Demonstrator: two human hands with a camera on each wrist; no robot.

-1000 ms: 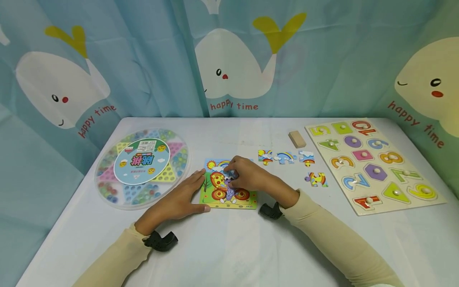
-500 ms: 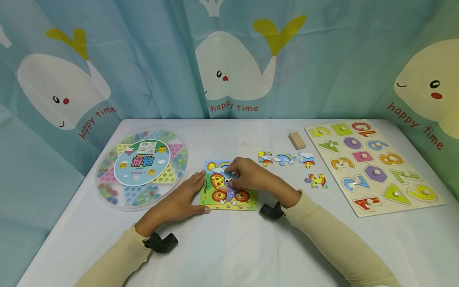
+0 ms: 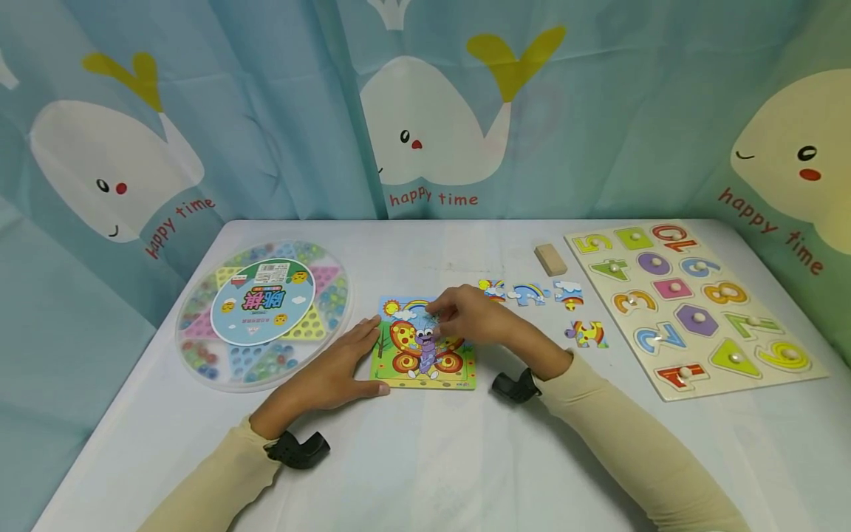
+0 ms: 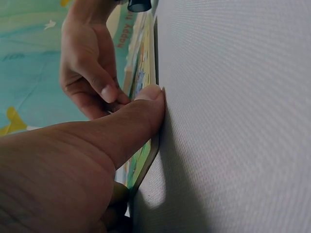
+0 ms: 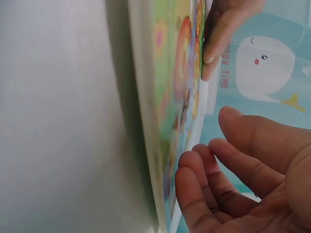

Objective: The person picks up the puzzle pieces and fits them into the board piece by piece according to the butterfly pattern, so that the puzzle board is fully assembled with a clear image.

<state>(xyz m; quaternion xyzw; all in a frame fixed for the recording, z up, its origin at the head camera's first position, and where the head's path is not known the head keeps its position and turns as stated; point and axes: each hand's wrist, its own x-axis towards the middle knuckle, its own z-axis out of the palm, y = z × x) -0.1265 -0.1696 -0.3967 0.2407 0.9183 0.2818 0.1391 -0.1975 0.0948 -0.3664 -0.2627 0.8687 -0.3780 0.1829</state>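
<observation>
A small square butterfly jigsaw puzzle (image 3: 425, 360) lies on the white table in the head view. Along its left side my left hand (image 3: 335, 369) rests with fingers extended, the thumb at its near left corner. The left wrist view shows that thumb (image 4: 141, 107) right along the board's edge. My right hand (image 3: 475, 318) hovers over the upper right of the puzzle and hides that part. Seen in the right wrist view, the right hand's thumb (image 5: 257, 138) and loosely bent fingers stand apart with nothing between them.
Several loose jigsaw pieces (image 3: 530, 293) lie beyond and right of the puzzle, near a small wooden block (image 3: 550, 260). A wooden number peg board (image 3: 714, 355) lies at the right. A round clear marble game case (image 3: 262, 299) sits at the left. A printed curtain (image 3: 286, 111) hangs behind.
My right hand has drawn back slightly to the right from the butterfly's head, uncovering more of its face. Its fingers have come off the picture. The left hand stays in place.
</observation>
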